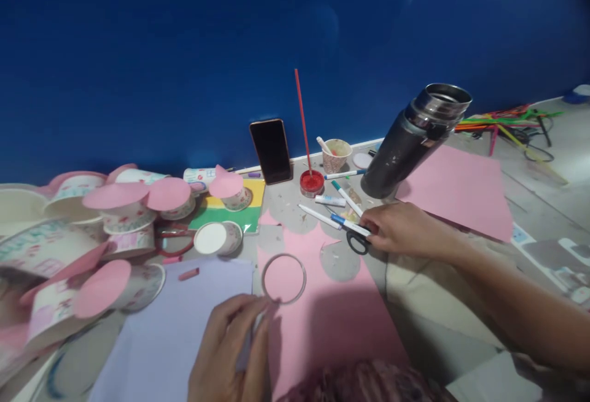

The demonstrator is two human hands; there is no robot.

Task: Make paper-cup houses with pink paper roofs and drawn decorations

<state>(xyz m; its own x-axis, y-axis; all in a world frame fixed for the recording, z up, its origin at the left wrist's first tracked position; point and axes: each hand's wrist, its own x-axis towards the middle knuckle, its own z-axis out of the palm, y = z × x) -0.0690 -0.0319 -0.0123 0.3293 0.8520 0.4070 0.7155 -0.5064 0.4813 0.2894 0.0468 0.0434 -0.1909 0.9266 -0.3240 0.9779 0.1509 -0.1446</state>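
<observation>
My left hand [233, 350] is at the bottom centre, its fingers bent around something greyish that is mostly hidden, with the fingertips near a thin ring [283, 278]. The ring lies flat on a pink sheet [332, 303] whose far edge has round cut-outs. At the right, my right hand [401, 230] has its fingers pinched at the end of a blue-and-white marker [350, 225], beside black-handled scissors [357, 242]. Whether it grips the marker or the scissors is unclear. More markers [320, 216] lie just to its left.
Paper cups with pink discs [115, 199] crowd the left, beside a lavender sheet [184, 328]. A phone [271, 151] leans on the blue wall. Behind the pink sheet are a red pot [312, 184], a paper cup [336, 157] and a dark flask [396, 150]. Another pink sheet [461, 193] lies right.
</observation>
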